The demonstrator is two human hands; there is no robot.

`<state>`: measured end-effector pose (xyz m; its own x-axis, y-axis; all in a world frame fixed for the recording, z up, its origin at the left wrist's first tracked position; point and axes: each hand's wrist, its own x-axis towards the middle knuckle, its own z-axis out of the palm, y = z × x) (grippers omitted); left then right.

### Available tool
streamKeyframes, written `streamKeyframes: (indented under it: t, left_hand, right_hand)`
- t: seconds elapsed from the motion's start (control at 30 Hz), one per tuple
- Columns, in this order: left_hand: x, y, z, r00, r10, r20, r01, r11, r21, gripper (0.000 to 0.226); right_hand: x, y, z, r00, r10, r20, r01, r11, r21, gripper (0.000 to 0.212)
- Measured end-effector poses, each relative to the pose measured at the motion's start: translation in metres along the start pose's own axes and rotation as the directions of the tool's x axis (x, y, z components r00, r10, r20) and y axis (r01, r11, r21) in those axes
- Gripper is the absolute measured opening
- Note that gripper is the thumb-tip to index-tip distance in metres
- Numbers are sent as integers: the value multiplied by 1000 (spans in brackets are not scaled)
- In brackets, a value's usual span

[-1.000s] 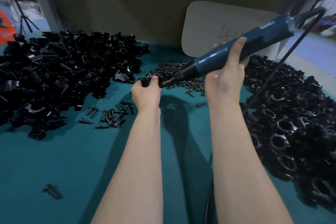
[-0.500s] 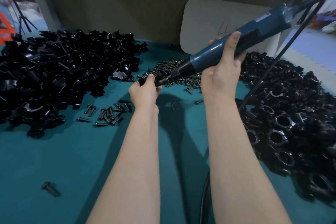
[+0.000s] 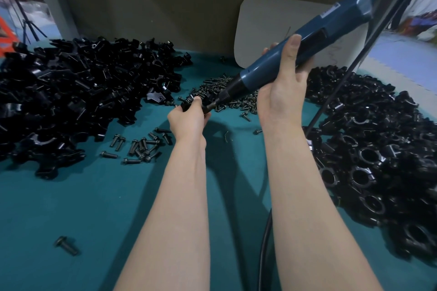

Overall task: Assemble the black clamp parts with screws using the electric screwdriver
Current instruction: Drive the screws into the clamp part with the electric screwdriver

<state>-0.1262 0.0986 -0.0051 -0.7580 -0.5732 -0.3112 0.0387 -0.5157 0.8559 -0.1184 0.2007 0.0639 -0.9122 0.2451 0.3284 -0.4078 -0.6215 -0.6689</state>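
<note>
Surface point(image 3: 82, 208) is teal and fills most of the view, with both my bare forearms stretched out over it. On the left there's a big pile of loose black parts point(image 3: 71, 92). On the right is another pile point(image 3: 378, 160), this one of ring-shaped black pieces. A pale board point(image 3: 267, 30) leans against the back wall between them.

My right hand point(image 3: 281, 97) is wrapped round the blue screwdriver point(image 3: 331, 19), thumb laid up along the body. The tool is tilted, back end high to the right and bit pointing down-left. Its black cable point(image 3: 340, 82) runs down across the right pile.

The bit tip touches the small black clamp point(image 3: 189, 101) that my left hand point(image 3: 186, 120) grips with curled fingers, held above the surface just in front of the screw heap point(image 3: 220, 87). Can't make out the screw under the bit, it's too small.

A smaller scatter of screws point(image 3: 142, 146) lies left of my left wrist, and one stray screw point(image 3: 67, 245) sits near the front left, well apart from the rest.
</note>
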Motion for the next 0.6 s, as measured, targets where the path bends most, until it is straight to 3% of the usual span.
streamKeyframes:
  t: [0.1, 0.27, 0.47, 0.6]
  left_hand:
    - [1, 0, 0, 1000, 1, -3, -1, 1000, 8, 22]
    - [2, -1, 1, 1000, -3, -1, 3, 1000, 3, 21]
    - [6, -2, -1, 1000, -18, 8, 17, 1000, 25, 20]
    - [10, -2, -2, 998, -33, 51, 27, 994, 108, 20]
  right_hand:
    - [-1, 2, -1, 1000, 5, 3, -5, 1000, -18, 32]
    - [-4, 2, 5, 1000, -22, -2, 22, 997, -78, 55]
    - [-7, -2, 11, 999, -20, 48, 23, 998, -53, 48]
    - [-5, -7, 4, 992, 23, 124, -24, 1000, 6, 55]
